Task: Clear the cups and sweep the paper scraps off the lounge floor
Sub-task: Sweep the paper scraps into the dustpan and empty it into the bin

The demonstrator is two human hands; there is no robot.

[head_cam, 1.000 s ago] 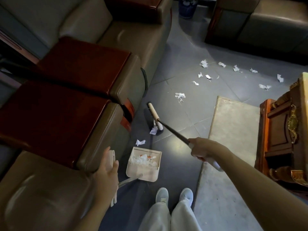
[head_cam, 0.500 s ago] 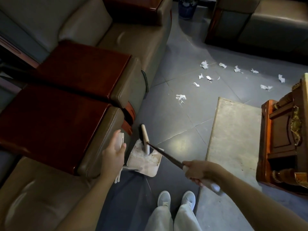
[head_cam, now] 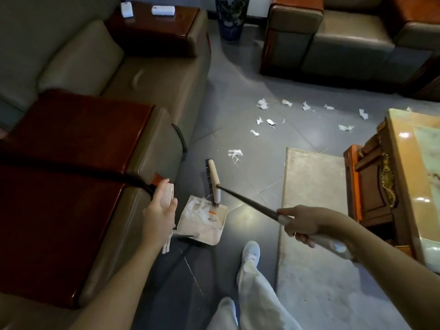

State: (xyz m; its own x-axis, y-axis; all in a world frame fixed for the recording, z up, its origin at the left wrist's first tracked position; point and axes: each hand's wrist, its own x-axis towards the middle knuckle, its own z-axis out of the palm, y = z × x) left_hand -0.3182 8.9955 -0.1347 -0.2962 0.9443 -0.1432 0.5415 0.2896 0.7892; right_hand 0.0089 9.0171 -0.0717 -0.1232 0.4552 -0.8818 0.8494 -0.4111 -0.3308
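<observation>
Both grips clench: left grip [head_cam: 159, 210] round the dustpan [head_cam: 209, 234] handle, right grip [head_cam: 307, 222] round the broom [head_cam: 213, 179] handle. Broom head touches the pan's far lip; loose paper scraps [head_cam: 262, 104] litter the floor [head_cam: 252, 217] at one o'clock.

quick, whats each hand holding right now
Left hand: grips the dustpan handle.
Right hand: grips the broom handle.
</observation>
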